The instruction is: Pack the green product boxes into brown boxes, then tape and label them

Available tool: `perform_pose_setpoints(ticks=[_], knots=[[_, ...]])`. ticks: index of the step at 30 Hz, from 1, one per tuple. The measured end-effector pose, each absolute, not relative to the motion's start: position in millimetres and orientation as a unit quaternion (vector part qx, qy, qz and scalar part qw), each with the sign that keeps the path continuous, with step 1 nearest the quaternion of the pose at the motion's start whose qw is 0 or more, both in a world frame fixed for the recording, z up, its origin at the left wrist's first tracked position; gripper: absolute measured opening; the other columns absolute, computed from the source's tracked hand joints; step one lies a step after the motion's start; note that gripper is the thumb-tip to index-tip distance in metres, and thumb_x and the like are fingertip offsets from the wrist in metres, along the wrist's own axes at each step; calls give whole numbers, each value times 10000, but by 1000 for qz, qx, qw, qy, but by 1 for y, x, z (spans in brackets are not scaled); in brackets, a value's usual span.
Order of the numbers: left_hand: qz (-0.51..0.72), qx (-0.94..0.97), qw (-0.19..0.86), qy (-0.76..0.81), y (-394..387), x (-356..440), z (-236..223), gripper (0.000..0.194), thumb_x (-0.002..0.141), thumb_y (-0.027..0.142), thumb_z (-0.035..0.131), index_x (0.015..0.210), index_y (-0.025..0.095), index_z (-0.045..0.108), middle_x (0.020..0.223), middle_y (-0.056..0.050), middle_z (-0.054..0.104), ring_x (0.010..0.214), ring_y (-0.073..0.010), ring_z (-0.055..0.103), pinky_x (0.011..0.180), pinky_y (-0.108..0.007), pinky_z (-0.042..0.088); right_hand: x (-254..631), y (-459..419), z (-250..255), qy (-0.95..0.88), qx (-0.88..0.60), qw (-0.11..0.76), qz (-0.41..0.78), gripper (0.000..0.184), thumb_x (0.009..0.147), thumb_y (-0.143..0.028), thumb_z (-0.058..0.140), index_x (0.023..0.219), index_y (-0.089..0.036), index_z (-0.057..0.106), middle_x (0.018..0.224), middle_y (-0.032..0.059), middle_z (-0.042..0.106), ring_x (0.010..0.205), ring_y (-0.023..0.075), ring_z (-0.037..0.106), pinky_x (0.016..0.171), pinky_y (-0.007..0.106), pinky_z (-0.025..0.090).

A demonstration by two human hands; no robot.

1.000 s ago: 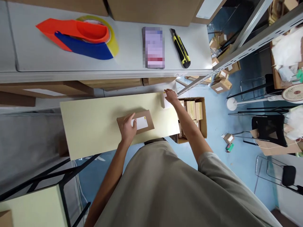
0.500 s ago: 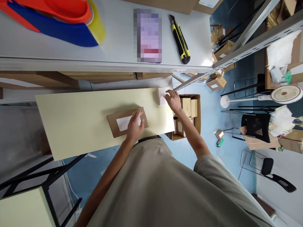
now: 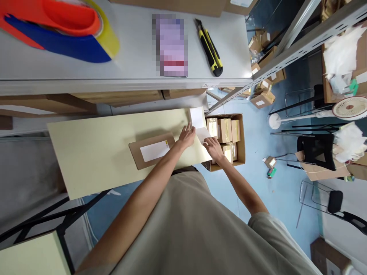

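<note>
A stack of white labels (image 3: 196,117) lies at the right end of the pale yellow board (image 3: 94,152). A white label sheet (image 3: 203,135) rises from its near edge, and my right hand (image 3: 213,148) pinches the sheet's near end. Against the left edge of the stack, my left hand (image 3: 187,136) rests with its fingers spread, touching the paper. Left of it, a brown cardboard box (image 3: 135,154) lies flat on the board. A white label (image 3: 154,151) is stuck on its top, partly covered by my left forearm.
Just beyond the board's right end, an open carton (image 3: 243,143) on the blue floor holds several small boxes. The grey shelf (image 3: 134,57) above carries a tape dispenser (image 3: 65,32), a blurred-out purple item (image 3: 172,47) and a yellow-black utility knife (image 3: 210,47). A metal upright (image 3: 286,57) stands right.
My left hand has left the brown box and moved right to the label stack. My right hand has come nearer my body, drawing a label sheet up from the stack.
</note>
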State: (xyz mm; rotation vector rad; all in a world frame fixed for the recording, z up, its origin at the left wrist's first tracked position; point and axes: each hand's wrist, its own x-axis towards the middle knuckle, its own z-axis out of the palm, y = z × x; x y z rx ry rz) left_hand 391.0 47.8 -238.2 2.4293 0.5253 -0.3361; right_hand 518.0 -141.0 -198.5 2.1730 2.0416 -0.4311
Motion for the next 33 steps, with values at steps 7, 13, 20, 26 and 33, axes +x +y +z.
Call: perform_pose_setpoints(ticks=[7,13,20,26,33], knots=[[-128,915,304,231,41,391,-226,763,897,-44,469,1659,-78,470,1724,-367,473,1746,-358,330,1415,-575,295,511,-113,-188,666,706,130,-205,261,1109,-84,603,1228,-163,821,1440,191,749,1321,306,679,1152,473,518],[-124,851,421,288,42,393,-209,789,904,6,523,1689,-37,453,1731,-376,448,1750,-424,287,1387,-661,326,489,-107,-158,642,598,243,-415,169,785,-152,997,827,-220,848,893,48,846,899,244,815,808,292,583],[-22,553,764,334,27,306,-185,735,1143,685,384,1497,120,693,1454,-248,775,1422,-373,733,1177,-526,612,492,-64,-116,587,658,-29,-470,82,1029,-253,773,993,-231,843,1002,48,876,927,212,834,850,279,590],[137,407,806,408,7,196,-135,806,853,810,827,1338,165,803,1361,-212,824,1210,-363,824,991,-480,691,476,5,-105,519,653,-302,-462,439,946,-660,812,972,-221,812,990,76,864,948,246,823,894,348,635],[209,434,758,440,-21,142,-85,565,841,656,900,1089,151,850,1147,-187,872,922,-276,838,663,-334,632,424,49,-78,526,548,-349,-549,558,794,-717,941,995,-207,831,953,58,860,811,199,779,764,317,637]])
